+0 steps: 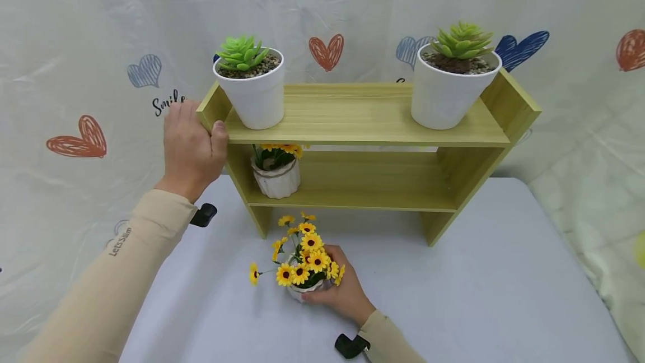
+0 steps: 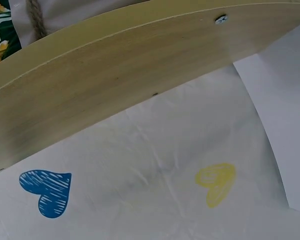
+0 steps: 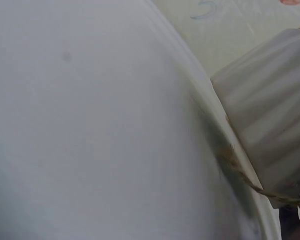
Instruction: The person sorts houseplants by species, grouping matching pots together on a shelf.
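Note:
My left hand (image 1: 191,147) grips the upper left end of a two-tier wooden shelf (image 1: 347,111), its thumb on the front edge. In the left wrist view the shelf's side panel (image 2: 120,75) crosses the top, a screw in it. Below the shelf's left half, my right hand (image 1: 347,290) holds a small white pot of yellow daisy-like flowers (image 1: 307,259) by its side, low over the table. Blooms hide most of that pot. The right wrist view shows a white ribbed pot (image 3: 270,110) with twine round it at the right edge.
White pots with green succulents stand on the top tier, one left (image 1: 257,94) and one right (image 1: 440,97). A second pot of yellow flowers (image 1: 277,178) sits at the left of the lower tier. A white-covered table (image 1: 478,296) lies below; a heart-printed sheet (image 1: 353,10) hangs behind.

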